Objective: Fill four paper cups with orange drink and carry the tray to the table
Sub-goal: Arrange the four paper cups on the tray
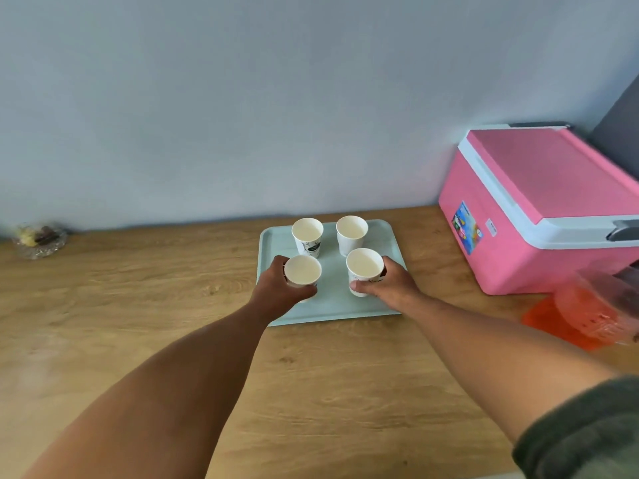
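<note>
**Head view: both your hands on the front two cups, all four cups empty**

Head camera looks down at a wooden counter [138, 305] against a pale wall. A light blue-green tray [332, 305] sits on it with four white paper cups upright in a two-by-two layout.

- Your left hand [276, 288] is wrapped around the front left cup [303, 271], fingers curled on its side wall, thumb toward you.
- Your right hand [390, 285] grips the front right cup [363, 267], thumb across the near side, fingers behind it.
- Back left cup [307, 235] and back right cup [351, 233] stand free, apart from each other and from both hands.
- Insides of all four cups show white, no orange liquid visible.
- Can't tell if the front cups are resting on the tray or slightly lifted.

Right of the tray: a pink cooler [539, 209] with a white-trimmed lid, closed, against the wall. In front of it, near the right edge, a container of orange drink [584, 312], blurred, so exact shape is unclear. Well apart on the far left, a small glass dish [38, 240] with something in it, too blurred to identify.
</note>
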A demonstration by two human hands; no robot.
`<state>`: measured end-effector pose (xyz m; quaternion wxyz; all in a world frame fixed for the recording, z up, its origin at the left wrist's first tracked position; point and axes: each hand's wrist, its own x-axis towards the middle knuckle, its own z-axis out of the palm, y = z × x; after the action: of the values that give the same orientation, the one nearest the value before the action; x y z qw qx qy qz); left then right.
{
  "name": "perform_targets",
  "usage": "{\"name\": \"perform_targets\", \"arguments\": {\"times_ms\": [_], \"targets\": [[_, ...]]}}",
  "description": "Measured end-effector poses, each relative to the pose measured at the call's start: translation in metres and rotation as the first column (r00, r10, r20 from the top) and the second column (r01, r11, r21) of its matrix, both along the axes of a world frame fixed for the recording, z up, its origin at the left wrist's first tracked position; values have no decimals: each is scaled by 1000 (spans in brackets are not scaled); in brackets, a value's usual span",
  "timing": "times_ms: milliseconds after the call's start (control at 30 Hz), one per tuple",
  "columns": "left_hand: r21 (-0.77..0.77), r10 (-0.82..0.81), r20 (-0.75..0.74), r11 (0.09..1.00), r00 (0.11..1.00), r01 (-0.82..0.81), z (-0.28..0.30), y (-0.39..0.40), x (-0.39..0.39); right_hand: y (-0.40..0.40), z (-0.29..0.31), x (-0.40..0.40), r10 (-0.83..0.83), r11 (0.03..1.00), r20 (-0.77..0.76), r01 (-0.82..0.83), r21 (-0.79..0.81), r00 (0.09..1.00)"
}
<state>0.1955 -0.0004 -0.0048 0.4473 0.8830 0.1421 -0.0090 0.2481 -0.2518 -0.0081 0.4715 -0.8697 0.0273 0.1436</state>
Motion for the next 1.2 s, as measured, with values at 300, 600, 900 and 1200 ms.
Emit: {"name": "perform_targets", "arguments": {"times_ms": [300,600,900,1200], "targets": [[-17,-51,-8,999,999,51,-11,-1,15,5,-10,11,17,999,-20,-16,29,1000],[-15,16,10,1000,1000,-15,-23,-15,22,1,-16,28,72,997,-17,-72,26,997],[-21,29,13,999,1000,-28,-27,-23,21,-3,-25,31,109,993,-37,-107,38,993],[-8,79,-21,997,997,-79,-33,-24,13,-10,-29,30,101,995,-105,-103,-10,989]]}}
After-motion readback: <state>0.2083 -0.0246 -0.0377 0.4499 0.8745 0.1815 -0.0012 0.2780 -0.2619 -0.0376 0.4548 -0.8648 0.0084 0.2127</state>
